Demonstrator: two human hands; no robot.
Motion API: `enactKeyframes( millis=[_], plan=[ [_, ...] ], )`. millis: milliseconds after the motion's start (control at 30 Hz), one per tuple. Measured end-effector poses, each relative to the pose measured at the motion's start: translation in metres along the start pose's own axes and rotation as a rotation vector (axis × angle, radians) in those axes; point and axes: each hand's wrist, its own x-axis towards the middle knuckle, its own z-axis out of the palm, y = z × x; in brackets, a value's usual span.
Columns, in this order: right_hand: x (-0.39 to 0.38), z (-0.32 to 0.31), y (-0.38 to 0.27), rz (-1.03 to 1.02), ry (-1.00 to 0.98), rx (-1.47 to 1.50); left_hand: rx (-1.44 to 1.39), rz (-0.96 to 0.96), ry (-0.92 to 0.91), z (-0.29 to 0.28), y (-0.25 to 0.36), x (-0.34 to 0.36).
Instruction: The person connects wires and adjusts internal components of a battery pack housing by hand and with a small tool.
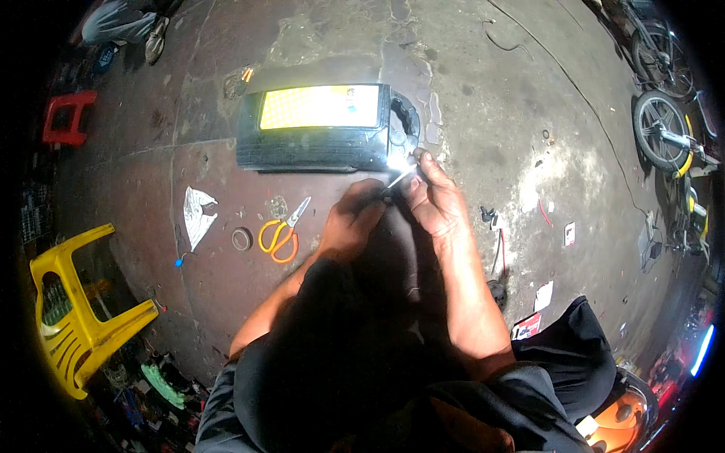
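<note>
A slim pale piece (401, 177) is glinting near the black canister (313, 151). The right hand (433, 202) is pinching it; the left hand (353, 215) is curling close, its grip hidden. They're seemingly working it, probably needing steady fingers next.

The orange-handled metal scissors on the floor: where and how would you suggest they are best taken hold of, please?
The orange-handled metal scissors are likely best gripped by their looped handles, coming from the person's near side and left: they lie flat, loops facing that way, pointed blades facing away and right.
</note>
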Motion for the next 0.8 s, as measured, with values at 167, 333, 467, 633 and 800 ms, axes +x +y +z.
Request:
enactKeyframes(
  millis=[167,333,467,633,800],
  plan=[
    [-0.005,0.009,0.002,0.101,0.033,0.083,0.017,0.027,0.050,0.003,0.007,0.000],
    [-0.002,0.009,0.004,0.079,-0.009,0.056,0.012,-0.068,0.023,0.000,0.013,0.001],
    [0.000,0.004,0.007,0.029,-0.027,-0.014,0.028,-0.103,0.012,-0.001,0.011,0.001],
    [0.001,-0.005,0.009,-0.003,-0.058,-0.099,0.165,-0.051,0.031,0.000,0.012,0.000],
    [0.008,-0.016,0.011,-0.006,-0.051,-0.148,0.792,0.125,-0.132,-0.005,0.018,0.007]
  ],
)
